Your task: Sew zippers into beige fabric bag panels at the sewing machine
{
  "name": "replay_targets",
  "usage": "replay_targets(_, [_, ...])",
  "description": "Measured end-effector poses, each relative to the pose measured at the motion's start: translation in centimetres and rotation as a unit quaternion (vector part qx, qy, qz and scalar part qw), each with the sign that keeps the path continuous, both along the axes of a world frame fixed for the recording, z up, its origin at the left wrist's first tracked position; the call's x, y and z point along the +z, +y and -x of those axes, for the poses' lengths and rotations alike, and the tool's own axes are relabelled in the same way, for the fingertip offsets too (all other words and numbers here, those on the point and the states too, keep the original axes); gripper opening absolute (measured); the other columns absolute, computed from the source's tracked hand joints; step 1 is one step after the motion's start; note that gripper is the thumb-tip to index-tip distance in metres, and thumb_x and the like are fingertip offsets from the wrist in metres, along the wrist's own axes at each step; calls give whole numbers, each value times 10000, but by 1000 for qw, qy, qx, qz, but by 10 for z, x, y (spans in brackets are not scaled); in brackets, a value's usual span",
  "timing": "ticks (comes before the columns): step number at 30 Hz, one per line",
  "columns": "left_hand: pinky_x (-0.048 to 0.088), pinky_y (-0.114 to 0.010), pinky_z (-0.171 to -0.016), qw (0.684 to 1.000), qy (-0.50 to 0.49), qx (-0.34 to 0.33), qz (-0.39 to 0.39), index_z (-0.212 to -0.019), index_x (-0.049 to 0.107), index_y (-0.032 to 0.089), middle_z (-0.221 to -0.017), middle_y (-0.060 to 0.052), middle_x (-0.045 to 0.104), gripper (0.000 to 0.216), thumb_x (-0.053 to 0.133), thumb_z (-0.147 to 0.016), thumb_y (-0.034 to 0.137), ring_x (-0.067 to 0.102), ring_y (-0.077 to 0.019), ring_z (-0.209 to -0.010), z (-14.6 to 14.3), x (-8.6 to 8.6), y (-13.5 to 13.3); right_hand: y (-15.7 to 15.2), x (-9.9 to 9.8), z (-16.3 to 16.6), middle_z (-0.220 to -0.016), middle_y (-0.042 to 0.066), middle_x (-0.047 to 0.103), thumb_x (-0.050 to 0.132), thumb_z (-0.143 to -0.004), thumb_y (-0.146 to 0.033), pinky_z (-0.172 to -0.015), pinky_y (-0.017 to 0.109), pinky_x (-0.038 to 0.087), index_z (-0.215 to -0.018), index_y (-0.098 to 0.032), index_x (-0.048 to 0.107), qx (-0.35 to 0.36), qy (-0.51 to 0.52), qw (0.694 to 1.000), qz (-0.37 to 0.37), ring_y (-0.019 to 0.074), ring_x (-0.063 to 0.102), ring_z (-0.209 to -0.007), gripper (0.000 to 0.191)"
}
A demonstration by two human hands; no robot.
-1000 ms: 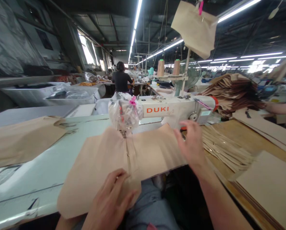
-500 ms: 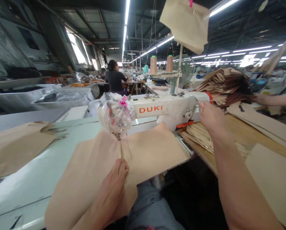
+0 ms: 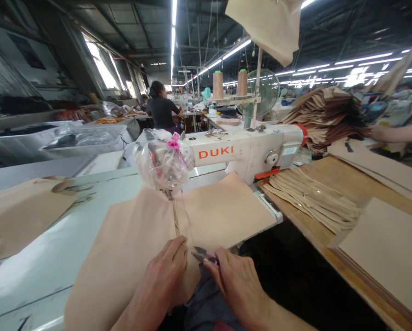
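A tan leather-like panel [image 3: 223,207] lies under the head of the sewing machine [image 3: 240,154], its front end hanging over the table edge. Down its middle runs a narrow strip [image 3: 177,218] with a metallic glint, perhaps a zipper. My left hand [image 3: 164,271] is closed, thumb and fingers pinching the panel along this strip. In my right hand [image 3: 240,280] is a pair of thread snips [image 3: 206,257] with pink handles. Their blades are apart and point left, close to my left fingertips. A clear plastic bag [image 3: 164,161] tied with pink covers the machine head and hides much of the needle area.
Narrow tan strips [image 3: 312,197] and flat panels [image 3: 392,257] lie on a wooden board at right. Behind them rises a tall stack of tan pieces [image 3: 326,115], beside another person's arm [image 3: 399,133]. Another tan panel [image 3: 26,211] rests at left. A person [image 3: 163,108] sits further back.
My right hand has come from the machine's right end down beside my left hand, where the snips now show in it. My left hand stays on the panel, a little lower in view.
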State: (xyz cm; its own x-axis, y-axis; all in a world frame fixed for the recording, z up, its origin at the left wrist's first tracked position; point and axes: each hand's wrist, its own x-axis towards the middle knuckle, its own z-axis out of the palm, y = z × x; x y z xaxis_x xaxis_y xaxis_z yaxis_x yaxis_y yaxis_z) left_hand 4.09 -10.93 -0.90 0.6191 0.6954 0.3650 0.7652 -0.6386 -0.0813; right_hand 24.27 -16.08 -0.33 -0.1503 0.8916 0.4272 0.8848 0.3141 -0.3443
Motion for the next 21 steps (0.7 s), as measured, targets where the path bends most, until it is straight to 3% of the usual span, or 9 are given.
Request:
replay_targets(4, [580,-426,-904,998,44,-10,-35,-984,675,123,-1154,-153,645,434,330,-787,-51,601,-299,-1168,-1,2,-2,-1,-10,7,-731,-16,655,205,-1067,-456,-572,294,297,-906,-231,538,-19,9,999,-36,174,665,-630,433])
replay_targets(10, [616,-337,-796,987,77,-29,-135,-949,676,113,-1096,-155,658,403,300,-872,-10,641,-276,-1112,0,1,-2,6,-14,13,-717,-6,646,198,-1072,-432,-558,295,264,-889,-221,517,-24,-2,998,-55,168,643,-613,424])
replay_targets(13, [594,-352,-861,991,66,-31,-115,-944,675,136,-1089,-132,663,330,391,-846,0,585,-282,-1198,0,-3,-4,8,-14,14,-726,-2,646,196,-1073,-425,-551,291,258,-897,-217,520,-26,-1,998,-58,165,642,-614,423])
replay_targets(17, [580,-359,-897,992,91,-13,-83,-965,674,157,-1123,-124,659,289,476,-816,8,529,-282,-1259,-1,-5,-6,9,-12,18,-734,9,649,269,-1072,-380,-547,287,265,-879,-209,534,-19,-9,999,-25,177,657,-639,369])
replay_targets(21, [613,-304,-762,985,89,-22,-145,-919,672,158,-1076,-118,669,393,355,-828,-56,596,-261,-1181,-3,2,-6,10,-5,16,-750,13,670,313,-1063,-332,-560,284,288,-895,-211,559,-20,-12,999,30,194,673,-664,322])
